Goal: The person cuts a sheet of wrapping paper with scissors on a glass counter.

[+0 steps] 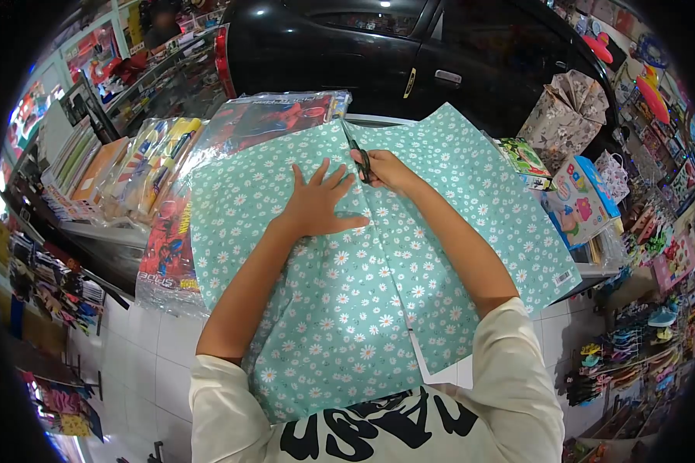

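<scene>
A large sheet of green paper (pixel 324 285) with white daisies is spread in front of me and hangs down toward my shirt. A long cut runs through it from the near edge up to the scissors. My left hand (pixel 320 204) lies flat on the paper left of the cut, fingers spread. My right hand (pixel 386 171) is closed round the dark handles of the scissors (pixel 363 166), whose blades point toward the far edge of the paper. A barcode label (pixel 562 277) shows at the sheet's right corner.
Plastic-wrapped printed packs (pixel 166 255) lie at the left, partly under the paper. At the right are a flowered paper bag (pixel 564 116) and a toy box (pixel 581 202). Beyond stands a black car (pixel 324 58). Racks of goods line both sides.
</scene>
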`<state>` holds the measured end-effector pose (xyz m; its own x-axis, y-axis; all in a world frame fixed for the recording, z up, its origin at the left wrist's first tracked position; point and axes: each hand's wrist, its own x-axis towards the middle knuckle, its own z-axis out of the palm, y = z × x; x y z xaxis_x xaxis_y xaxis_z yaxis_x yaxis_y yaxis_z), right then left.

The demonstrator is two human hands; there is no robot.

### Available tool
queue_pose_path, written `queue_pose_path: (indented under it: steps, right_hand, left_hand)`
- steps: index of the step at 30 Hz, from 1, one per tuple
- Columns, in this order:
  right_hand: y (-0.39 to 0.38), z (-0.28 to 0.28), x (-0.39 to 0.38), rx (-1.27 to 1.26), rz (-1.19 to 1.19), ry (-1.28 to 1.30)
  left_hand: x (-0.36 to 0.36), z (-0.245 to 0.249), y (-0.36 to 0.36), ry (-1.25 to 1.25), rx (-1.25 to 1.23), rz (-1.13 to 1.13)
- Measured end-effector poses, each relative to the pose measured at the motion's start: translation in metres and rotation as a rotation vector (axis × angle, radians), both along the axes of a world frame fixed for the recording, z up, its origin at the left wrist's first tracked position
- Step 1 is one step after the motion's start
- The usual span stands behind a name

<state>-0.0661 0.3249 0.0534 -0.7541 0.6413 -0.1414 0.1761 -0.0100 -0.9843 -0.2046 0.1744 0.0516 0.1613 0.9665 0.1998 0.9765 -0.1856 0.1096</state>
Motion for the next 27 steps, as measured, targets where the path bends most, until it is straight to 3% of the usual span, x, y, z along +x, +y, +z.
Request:
queue_pose_path:
  steps: [15, 27]
  right_hand:
    - [0.012, 0.012, -0.007, 0.147, 0.0, -0.167]
    - [0.003, 0.014, 0.002, 0.044, 0.039, -0.038]
  left_hand:
    - [0.001, 0.008, -0.007, 0.007, -0.026, 0.017]
    - [-0.005, 0.011, -0.007, -0.147, -0.033, 0.007]
